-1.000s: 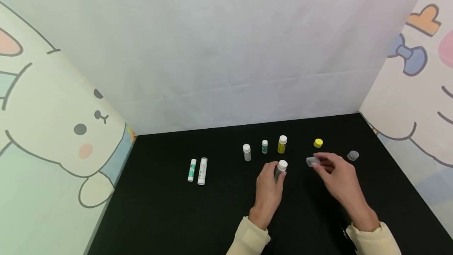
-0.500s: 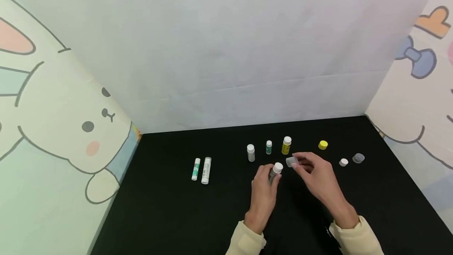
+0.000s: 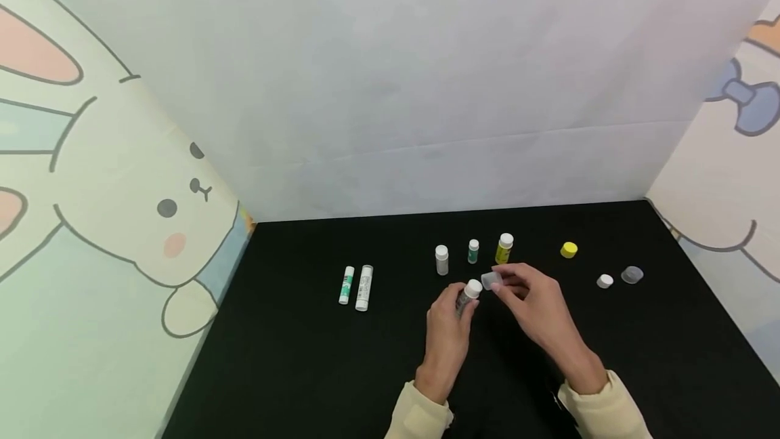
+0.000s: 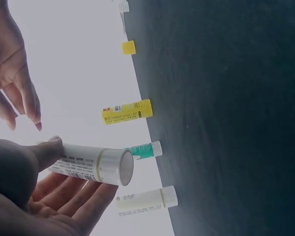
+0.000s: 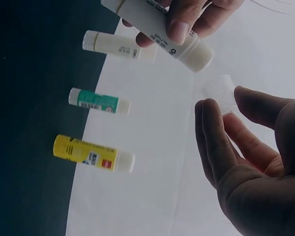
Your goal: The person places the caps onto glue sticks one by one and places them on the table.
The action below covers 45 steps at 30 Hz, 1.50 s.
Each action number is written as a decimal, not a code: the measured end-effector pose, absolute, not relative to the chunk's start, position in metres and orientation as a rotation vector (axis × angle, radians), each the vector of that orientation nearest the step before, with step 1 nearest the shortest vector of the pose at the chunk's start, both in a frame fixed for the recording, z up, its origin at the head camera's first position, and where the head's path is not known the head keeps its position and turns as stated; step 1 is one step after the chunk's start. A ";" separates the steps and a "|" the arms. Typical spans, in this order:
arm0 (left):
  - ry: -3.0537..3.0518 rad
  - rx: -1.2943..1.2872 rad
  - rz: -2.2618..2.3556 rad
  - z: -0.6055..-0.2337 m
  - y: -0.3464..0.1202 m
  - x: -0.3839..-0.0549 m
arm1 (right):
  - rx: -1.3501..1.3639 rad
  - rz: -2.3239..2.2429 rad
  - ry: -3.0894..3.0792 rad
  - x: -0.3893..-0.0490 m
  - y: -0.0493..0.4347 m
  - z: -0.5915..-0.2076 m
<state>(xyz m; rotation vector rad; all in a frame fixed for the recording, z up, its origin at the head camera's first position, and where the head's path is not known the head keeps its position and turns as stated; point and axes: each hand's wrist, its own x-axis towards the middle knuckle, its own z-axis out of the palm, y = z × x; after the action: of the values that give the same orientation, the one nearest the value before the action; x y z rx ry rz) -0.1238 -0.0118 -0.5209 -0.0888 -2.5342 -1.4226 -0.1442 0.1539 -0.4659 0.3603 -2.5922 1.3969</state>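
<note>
My left hand [image 3: 447,341] grips a white glue stick [image 3: 468,295], tilted, with its white glue end bare and pointing up toward the right hand. Between thumb and fingertips, my right hand [image 3: 542,310] pinches a translucent ribbed cap [image 5: 221,93]. In the right wrist view a small gap separates the cap from the glue end. Behind the hands stand three uncapped glue sticks in a row: a white one [image 3: 441,261], a small green one [image 3: 472,251] and a yellow one [image 3: 504,249].
To the right on the black table [image 3: 292,371] lie a yellow cap [image 3: 569,250], a white cap [image 3: 604,281] and a clear cap [image 3: 632,275]. Toward the left are a green-and-white glue stick [image 3: 346,286] and a larger white one [image 3: 363,288], both capped.
My right hand has carried the translucent cap leftward, close to the held glue stick's end. My left hand keeps its grip, tilting the stick more. The head view has shifted.
</note>
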 end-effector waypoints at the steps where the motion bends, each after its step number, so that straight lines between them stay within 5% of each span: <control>1: -2.536 -0.090 -1.419 -0.521 -0.012 -0.124 | 0.364 1.402 -2.592 -0.144 0.153 -0.466; 45: -2.546 -0.083 -1.189 -0.518 -0.030 -0.112 | 0.533 1.478 -2.598 -0.146 0.130 -0.478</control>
<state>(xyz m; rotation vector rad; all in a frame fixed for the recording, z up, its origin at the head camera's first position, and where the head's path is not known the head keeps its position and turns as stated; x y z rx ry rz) -0.1124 -0.0298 -0.5182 -0.0825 -2.5462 -1.1887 -0.1464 0.1299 -0.4778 0.5326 -2.5979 1.4775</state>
